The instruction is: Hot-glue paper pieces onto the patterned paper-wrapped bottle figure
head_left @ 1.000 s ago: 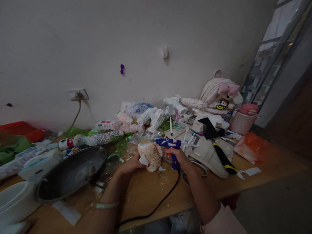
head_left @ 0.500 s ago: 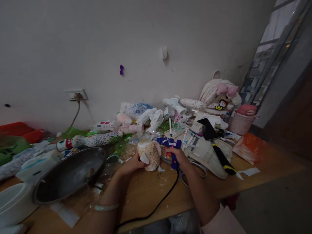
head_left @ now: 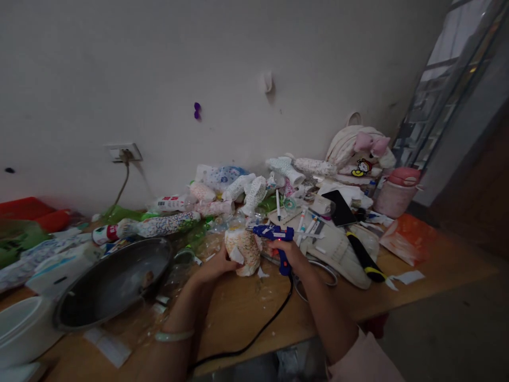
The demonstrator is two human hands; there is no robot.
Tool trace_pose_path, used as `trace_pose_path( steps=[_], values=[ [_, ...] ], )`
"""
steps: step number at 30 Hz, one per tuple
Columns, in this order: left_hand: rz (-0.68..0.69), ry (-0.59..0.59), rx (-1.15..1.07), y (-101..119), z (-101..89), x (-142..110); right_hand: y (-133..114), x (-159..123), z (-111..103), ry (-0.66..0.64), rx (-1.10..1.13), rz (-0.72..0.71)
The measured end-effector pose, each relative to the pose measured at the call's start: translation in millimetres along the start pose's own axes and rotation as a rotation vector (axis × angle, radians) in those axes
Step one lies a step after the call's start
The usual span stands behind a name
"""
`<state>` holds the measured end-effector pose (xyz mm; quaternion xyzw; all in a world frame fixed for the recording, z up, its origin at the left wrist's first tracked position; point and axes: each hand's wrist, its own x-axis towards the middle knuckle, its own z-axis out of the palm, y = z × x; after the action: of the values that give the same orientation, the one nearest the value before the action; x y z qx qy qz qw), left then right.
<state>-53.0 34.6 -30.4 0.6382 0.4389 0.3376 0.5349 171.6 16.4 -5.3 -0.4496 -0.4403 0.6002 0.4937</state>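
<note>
My right hand (head_left: 291, 253) is closed around the grip of a blue glue gun (head_left: 274, 232), which has a small red light and a black cord (head_left: 262, 334) running down to the table's front edge. The gun's nozzle points left, at the upper part of a rounded, bottle-like piece (head_left: 245, 253) covered in cream and multicoloured flakes. My left hand (head_left: 219, 263) grips that piece from its left side, fingers partly hidden behind it. A white scrap (head_left: 237, 255) shows on its front near my left thumb.
A dark oval pan (head_left: 115, 286) and a white tub (head_left: 24, 329) stand at left. Several flake-covered bottles (head_left: 167, 225) lie along the wall. To the right are scissors (head_left: 328, 270), a black-and-yellow tool (head_left: 362, 258), a dark tablet (head_left: 339, 208), a pink cup (head_left: 395, 197) and a backpack (head_left: 358, 143).
The glue gun has shifted slightly left, its nozzle now at the top of the flake-covered piece. That piece appears turned a little, and the white scrap has moved slightly.
</note>
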Motion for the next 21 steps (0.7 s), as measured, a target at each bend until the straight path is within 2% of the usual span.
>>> trace_pose_path(
  steps=[10, 21],
  values=[
    [-0.021, 0.002, -0.009, -3.2, 0.0, 2.5, -2.0, -2.5, 2.4, 0.025, -0.048, 0.024],
    [-0.011, -0.021, -0.037, -2.3, 0.3, 0.9, -1.0, -3.2, 1.2, -0.008, -0.088, 0.016]
  ],
)
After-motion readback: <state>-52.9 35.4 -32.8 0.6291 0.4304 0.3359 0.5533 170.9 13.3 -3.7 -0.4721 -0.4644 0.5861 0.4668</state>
